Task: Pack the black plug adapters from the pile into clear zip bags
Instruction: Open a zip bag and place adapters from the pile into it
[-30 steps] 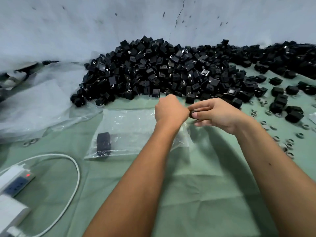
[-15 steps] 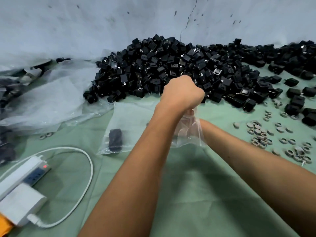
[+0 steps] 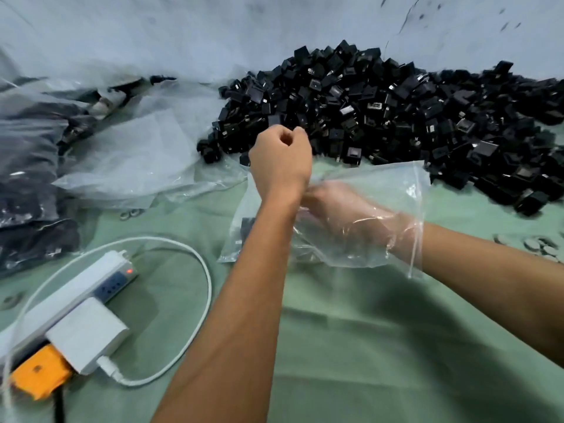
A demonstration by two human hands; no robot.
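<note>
A large pile of black plug adapters lies against the wall at the back right. My left hand is raised in front of the pile, its fingers curled on the upper edge of a clear zip bag. My right hand is inside that bag, reaching in through the mouth on the right. Its fingertips are hidden behind my left wrist, so what it holds cannot be seen. One black adapter lies in the bag's left end, partly behind my left forearm.
A white power strip with a white charger, an orange block and a looping cable lies at the front left. Loose clear bags and dark filled bags pile up at left. Small rings sit at right.
My left hand has lifted the bag's edge. My right hand, which held a small black part beside the bag, has gone inside the bag. The view has shifted left.
</note>
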